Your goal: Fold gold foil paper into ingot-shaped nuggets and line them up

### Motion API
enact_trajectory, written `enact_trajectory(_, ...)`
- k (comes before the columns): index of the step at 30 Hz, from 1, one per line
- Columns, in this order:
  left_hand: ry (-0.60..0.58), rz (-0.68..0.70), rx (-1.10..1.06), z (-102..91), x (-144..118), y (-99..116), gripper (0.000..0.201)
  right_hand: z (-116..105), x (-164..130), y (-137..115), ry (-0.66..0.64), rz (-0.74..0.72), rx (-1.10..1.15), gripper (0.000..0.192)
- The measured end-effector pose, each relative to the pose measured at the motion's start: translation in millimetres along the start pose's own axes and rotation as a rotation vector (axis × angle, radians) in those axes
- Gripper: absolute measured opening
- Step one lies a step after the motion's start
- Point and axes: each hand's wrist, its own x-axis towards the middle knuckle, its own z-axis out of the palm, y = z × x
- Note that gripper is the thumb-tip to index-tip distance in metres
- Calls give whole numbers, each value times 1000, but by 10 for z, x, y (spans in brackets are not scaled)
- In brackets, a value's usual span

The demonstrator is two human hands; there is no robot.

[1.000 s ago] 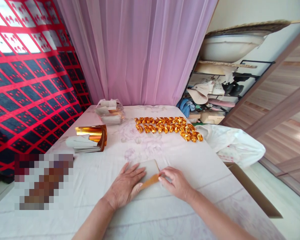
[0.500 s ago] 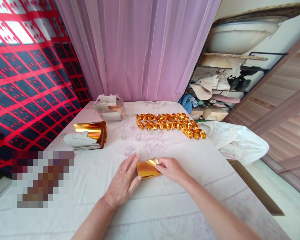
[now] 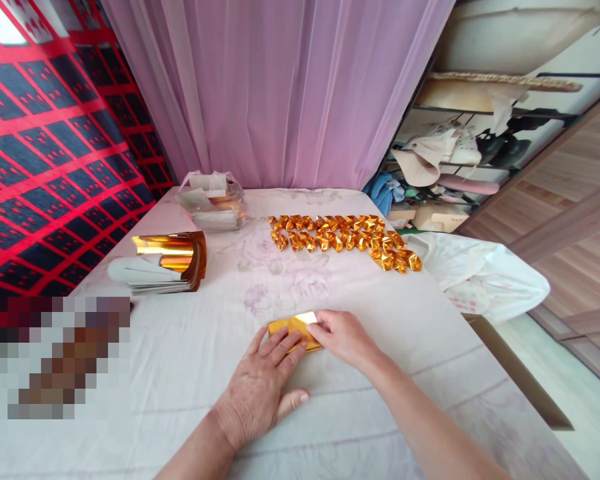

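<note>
gold foil sheet (image 3: 293,328) | shiny golden paper, folded into a narrow band | lies flat on the white cloth, long side running left to right | near end covered by fingers, right end pinched

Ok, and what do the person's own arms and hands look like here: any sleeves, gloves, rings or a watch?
Both forearms come in bare from the bottom edge, with no sleeve showing up to the frame's border. The left hand and the right hand are ungloved. No ring, watch or bracelet shows on the fingers or wrists in view. The left thumbnail looks short and unpainted.
</note>
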Motion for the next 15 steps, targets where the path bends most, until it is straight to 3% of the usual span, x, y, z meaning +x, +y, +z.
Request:
enact_trajectory(6,1,-14,-18,-22,0,12,68,32,5,73,101,10,9,20)
enact_trajectory(15,20,-11,-59,22,-28,-12,73,100,-13,96,152,-9,-102,22)
